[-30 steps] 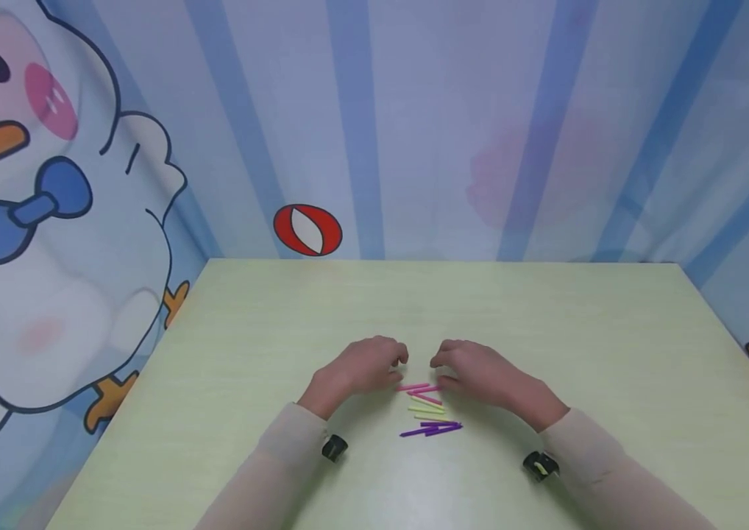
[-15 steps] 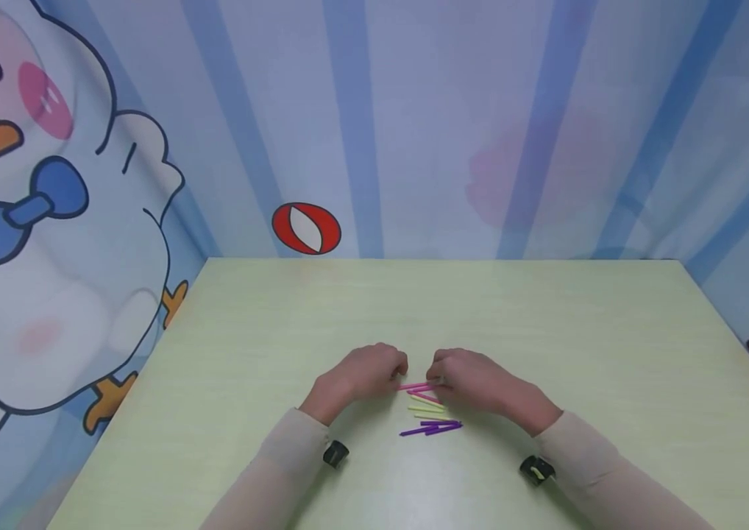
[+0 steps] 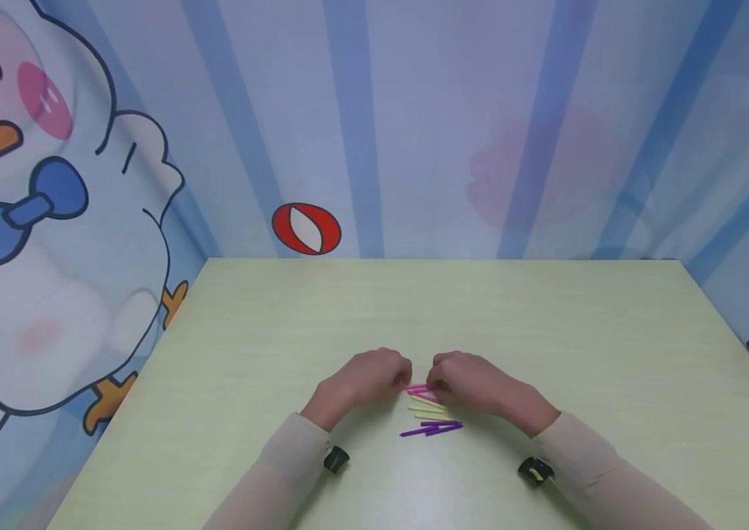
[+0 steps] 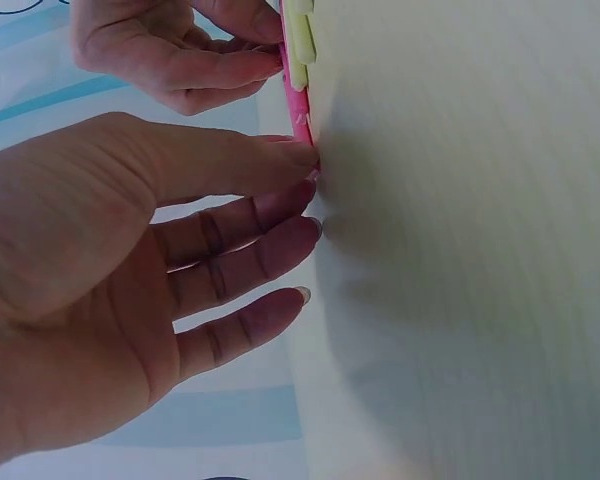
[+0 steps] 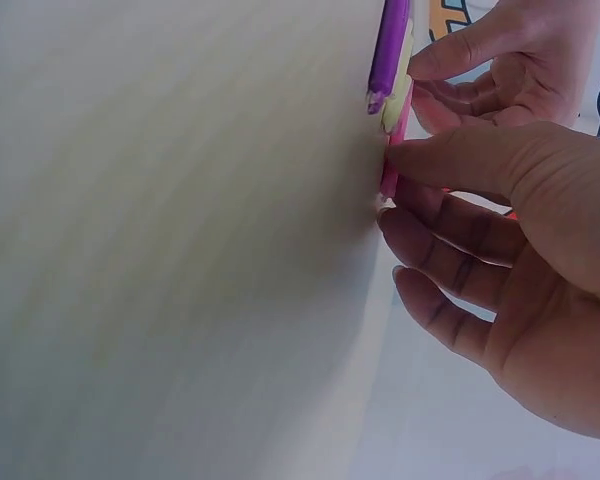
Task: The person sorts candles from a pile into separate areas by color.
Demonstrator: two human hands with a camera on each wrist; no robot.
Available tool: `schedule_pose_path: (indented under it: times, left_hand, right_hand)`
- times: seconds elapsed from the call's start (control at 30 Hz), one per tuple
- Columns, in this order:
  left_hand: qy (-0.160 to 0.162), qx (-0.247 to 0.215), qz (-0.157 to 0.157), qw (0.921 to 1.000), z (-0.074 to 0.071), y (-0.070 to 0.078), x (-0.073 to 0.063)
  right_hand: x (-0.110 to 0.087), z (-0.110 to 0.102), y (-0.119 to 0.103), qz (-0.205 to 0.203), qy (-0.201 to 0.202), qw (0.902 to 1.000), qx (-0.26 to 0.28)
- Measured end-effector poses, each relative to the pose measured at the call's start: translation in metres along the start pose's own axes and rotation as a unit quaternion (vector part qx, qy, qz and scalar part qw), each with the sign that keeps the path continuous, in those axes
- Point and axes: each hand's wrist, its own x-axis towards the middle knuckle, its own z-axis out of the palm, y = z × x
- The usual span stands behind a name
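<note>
Thin pink sticks, seemingly small candles, lie at the far end of a row on the table. My left hand pinches the left end of a pink stick between thumb and forefinger; its other fingers stay loosely bent in the left wrist view. From the other side, my right hand pinches a pink end with thumb and forefinger. Whether both hands hold the same stick cannot be told. Yellow sticks lie just nearer, then crossed purple sticks, closest to the person.
A pale green table carries the sticks. Behind it hangs a blue striped cloth with a printed bird at the left. A small black wrist device sits by the left cuff, another device by the right.
Both hands have come down slightly, and their fingers have closed onto the pink sticks. The left hand has shifted a little to the right. The yellow and purple sticks lie as before.
</note>
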Motion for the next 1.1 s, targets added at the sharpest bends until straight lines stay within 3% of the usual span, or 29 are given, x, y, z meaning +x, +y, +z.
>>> schedule_pose_path:
  times: [0.6, 0.9, 1.1]
  left_hand:
    - [0.002, -0.008, 0.033, 0.9994, 0.0047, -0.0023, -0.0011]
    - [0.036, -0.002, 0.068, 0.9970, 0.0086, 0.0007, -0.0043]
    - [0.044, -0.009, 0.072, 0.9964, 0.0097, 0.0040, -0.0028]
  right_hand:
    - [-0.0002, -0.0014, -0.0028, 0.004, -0.002, 1.0000, 0.001]
    - [-0.0001, -0.0001, -0.0028, 0.005, -0.002, 1.0000, 0.000]
    - [0.0002, -0.0014, -0.0034, 0.002, 0.000, 1.0000, 0.003]
